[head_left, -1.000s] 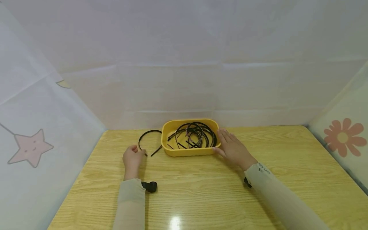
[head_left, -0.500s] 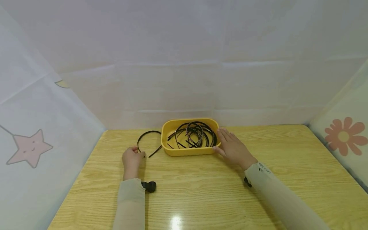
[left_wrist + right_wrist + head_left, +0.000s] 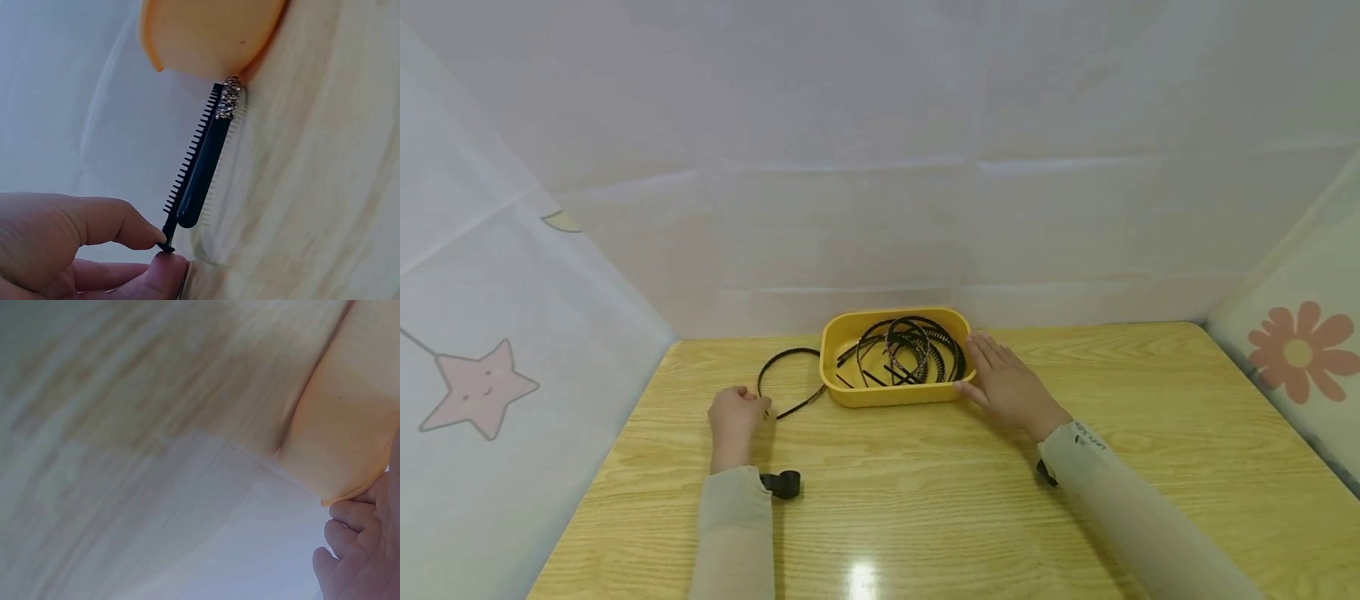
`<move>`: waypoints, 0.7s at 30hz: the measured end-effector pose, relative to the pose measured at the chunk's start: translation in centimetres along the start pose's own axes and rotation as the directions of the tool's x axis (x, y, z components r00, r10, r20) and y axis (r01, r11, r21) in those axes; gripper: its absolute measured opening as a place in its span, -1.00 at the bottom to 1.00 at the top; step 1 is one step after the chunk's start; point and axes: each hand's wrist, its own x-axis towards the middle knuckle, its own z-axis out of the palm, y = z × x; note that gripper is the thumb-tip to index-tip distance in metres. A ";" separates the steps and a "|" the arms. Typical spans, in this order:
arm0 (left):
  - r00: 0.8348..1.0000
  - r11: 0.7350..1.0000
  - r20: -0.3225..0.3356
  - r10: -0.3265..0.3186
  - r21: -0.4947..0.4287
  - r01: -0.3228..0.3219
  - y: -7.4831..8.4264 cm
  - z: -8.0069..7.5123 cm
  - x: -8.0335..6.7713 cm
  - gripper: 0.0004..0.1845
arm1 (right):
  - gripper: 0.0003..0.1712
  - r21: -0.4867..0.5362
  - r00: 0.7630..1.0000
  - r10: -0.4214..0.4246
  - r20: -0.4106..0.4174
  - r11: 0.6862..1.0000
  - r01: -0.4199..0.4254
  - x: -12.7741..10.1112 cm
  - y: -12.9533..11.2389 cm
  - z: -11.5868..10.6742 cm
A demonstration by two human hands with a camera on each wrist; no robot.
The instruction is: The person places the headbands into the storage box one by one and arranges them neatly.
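A black toothed headband (image 3: 788, 353) lies left of the yellow basin (image 3: 895, 398), its curve reaching the basin's left side. My left hand (image 3: 735, 425) pinches one end of this headband between thumb and forefinger. In the left wrist view the headband (image 3: 203, 169) shows its row of teeth and a glittery section close to the basin (image 3: 212, 31). Several more headbands (image 3: 917, 350), mostly black, one with a patterned band, lie tangled inside the basin. My right hand (image 3: 1011, 390) rests with extended fingers against the basin's right rim; the right wrist view shows its fingers (image 3: 350, 515) at the rim.
The wood-grain table (image 3: 895, 483) stretches under both forearms. A pale cloth (image 3: 850, 233) hangs behind the basin, and printed side sheets stand at left and right. Each wrist wears a small black camera mount (image 3: 784, 483).
My left hand has shifted slightly left, and the pinched headband has turned, its free end swinging nearer to me. The right hand and the basin have stayed nearly still.
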 end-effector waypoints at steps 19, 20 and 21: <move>0.998 0.948 0.044 -0.038 -0.314 0.050 -0.5 -1.7 -0.3 -0.55 | -0.05 -0.005 1.000 0.009 0.024 1.000 -0.009 0.1 -0.2 -0.4; 0.998 0.946 0.041 -0.039 -0.319 0.050 -0.5 -1.7 -0.3 -0.56 | -0.05 -0.007 1.000 0.010 0.025 1.000 -0.009 0.1 -0.2 -0.4; 0.999 0.945 0.036 -0.040 -0.324 0.050 -0.4 -1.8 -0.3 -0.56 | -0.05 -0.008 1.000 0.011 0.026 1.000 -0.011 0.1 -0.2 -0.4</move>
